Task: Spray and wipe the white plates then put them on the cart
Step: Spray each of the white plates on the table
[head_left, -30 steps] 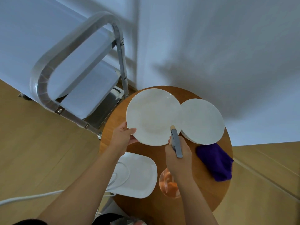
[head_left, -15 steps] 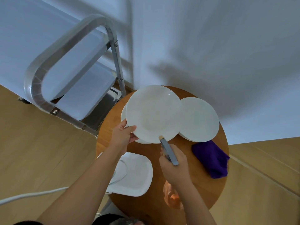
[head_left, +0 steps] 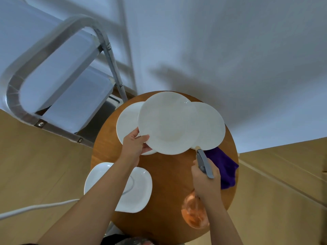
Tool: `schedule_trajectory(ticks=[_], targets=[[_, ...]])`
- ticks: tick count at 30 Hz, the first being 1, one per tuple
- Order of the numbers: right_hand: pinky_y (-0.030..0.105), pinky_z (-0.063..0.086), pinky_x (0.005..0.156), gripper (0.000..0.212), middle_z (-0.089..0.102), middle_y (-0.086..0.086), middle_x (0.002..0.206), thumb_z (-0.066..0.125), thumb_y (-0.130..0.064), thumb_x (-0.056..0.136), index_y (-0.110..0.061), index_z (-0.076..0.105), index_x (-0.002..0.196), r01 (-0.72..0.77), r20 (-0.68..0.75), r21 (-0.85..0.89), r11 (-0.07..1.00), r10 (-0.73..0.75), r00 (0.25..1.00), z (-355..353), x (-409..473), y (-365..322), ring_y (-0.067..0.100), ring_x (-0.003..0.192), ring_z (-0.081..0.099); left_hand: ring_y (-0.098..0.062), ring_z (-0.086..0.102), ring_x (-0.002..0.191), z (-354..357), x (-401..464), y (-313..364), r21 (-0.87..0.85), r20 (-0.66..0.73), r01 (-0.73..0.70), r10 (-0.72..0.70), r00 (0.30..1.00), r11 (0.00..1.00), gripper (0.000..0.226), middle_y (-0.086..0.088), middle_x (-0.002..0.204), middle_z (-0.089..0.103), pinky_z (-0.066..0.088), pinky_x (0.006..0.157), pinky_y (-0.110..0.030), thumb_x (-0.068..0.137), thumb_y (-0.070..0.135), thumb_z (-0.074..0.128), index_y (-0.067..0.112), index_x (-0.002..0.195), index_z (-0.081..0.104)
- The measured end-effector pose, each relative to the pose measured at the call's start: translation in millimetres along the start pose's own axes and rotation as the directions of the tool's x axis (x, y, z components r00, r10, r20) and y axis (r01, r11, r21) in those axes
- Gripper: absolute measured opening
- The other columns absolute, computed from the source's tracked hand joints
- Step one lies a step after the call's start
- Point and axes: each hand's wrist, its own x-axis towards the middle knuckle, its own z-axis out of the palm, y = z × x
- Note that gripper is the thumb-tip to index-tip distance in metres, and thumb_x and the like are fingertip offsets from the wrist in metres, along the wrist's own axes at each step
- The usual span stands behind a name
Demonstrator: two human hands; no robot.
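Observation:
My left hand (head_left: 133, 147) grips the near left rim of a round white plate (head_left: 168, 122) and holds it lifted over the round wooden table (head_left: 169, 174). Beneath it lie a second round plate (head_left: 126, 124) on the left and a third one (head_left: 211, 124) on the right. My right hand (head_left: 206, 183) grips a spray bottle (head_left: 194, 214) with an orange body and a grey head, whose nozzle points at the lifted plate's near edge. A purple cloth (head_left: 224, 167) lies right of that hand.
A square white plate (head_left: 139, 191) lies on the table's near left, partly under my left forearm. The metal cart (head_left: 58, 96) with its curved handle stands to the left, against the white wall. A white cable (head_left: 35, 207) runs across the wooden floor.
My left hand has lifted the plate up and to the right, uncovering another plate under it. My right hand with the spray bottle has moved right, towards the purple cloth.

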Motion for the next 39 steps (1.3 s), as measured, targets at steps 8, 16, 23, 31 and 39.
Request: schedule_trajectory(ticks=[8, 16, 23, 31, 39], targets=[[0.009, 0.041, 0.046, 0.036, 0.045, -0.004, 0.063, 0.059, 0.004, 0.083, -0.029, 0.047, 0.073, -0.053, 0.022, 0.053, 0.997, 0.051, 0.998, -23.4, 7.0, 14.0, 0.009, 0.054, 0.048, -0.021, 0.062, 0.093, 71.2, -2.9, -14.7, -0.004, 0.002, 0.052, -0.052, 0.999, 0.999, 0.044, 0.004, 0.111, 0.061, 0.058, 0.059, -0.025, 0.093, 0.001, 0.054, 0.017, 0.134, 0.052], [0.007, 0.041, 0.050, 0.018, 0.047, -0.006, 0.069, 0.059, 0.002, 0.084, -0.015, 0.055, 0.088, -0.050, 0.009, 0.092, 0.994, 0.050, 0.999, -51.7, 35.7, 23.5, 0.011, 0.061, 0.048, -0.030, 0.058, 0.113, 131.2, 4.7, -33.7, 0.021, -0.054, 0.133, -0.131, 0.990, 0.991, 0.046, -0.005, 0.127, 0.057, 0.057, 0.063, -0.029, 0.094, 0.000, 0.052, 0.014, 0.138, 0.048], [0.008, 0.040, 0.048, 0.012, 0.047, -0.008, 0.067, 0.059, 0.002, 0.084, -0.009, 0.057, 0.090, -0.074, 0.012, 0.107, 0.992, 0.073, 0.997, -67.0, 54.3, 36.2, 0.007, 0.057, 0.046, -0.033, 0.054, 0.119, 149.7, 21.3, -49.3, 0.068, -0.160, 0.195, -0.182, 0.970, 0.978, 0.045, -0.006, 0.131, 0.053, 0.057, 0.075, -0.039, 0.095, 0.006, 0.054, 0.016, 0.138, 0.047], [0.009, 0.041, 0.049, 0.017, 0.051, -0.006, 0.069, 0.059, 0.003, 0.084, -0.012, 0.059, 0.092, -0.090, 0.049, 0.152, 0.984, 0.084, 0.995, -70.1, 60.0, 39.6, 0.001, 0.061, 0.054, -0.027, 0.053, 0.114, 133.9, 36.3, -60.0, 0.740, -0.030, -0.134, 0.231, 0.972, 0.659, 0.040, -0.011, 0.126, 0.056, 0.047, 0.099, -0.043, 0.100, 0.028, 0.042, 0.017, 0.139, 0.042], [0.007, 0.044, 0.052, 0.021, 0.052, -0.008, 0.074, 0.061, 0.000, 0.085, -0.019, 0.054, 0.092, -0.095, 0.058, 0.134, 0.986, 0.088, 0.994, -59.3, 56.5, 30.2, 0.013, 0.065, 0.053, -0.028, 0.054, 0.119, 125.7, 36.9, -60.4, 0.820, 0.085, -0.151, 0.144, 0.986, 0.553, 0.041, -0.009, 0.132, 0.054, 0.043, 0.101, -0.041, 0.103, 0.031, 0.036, 0.015, 0.141, 0.037]])
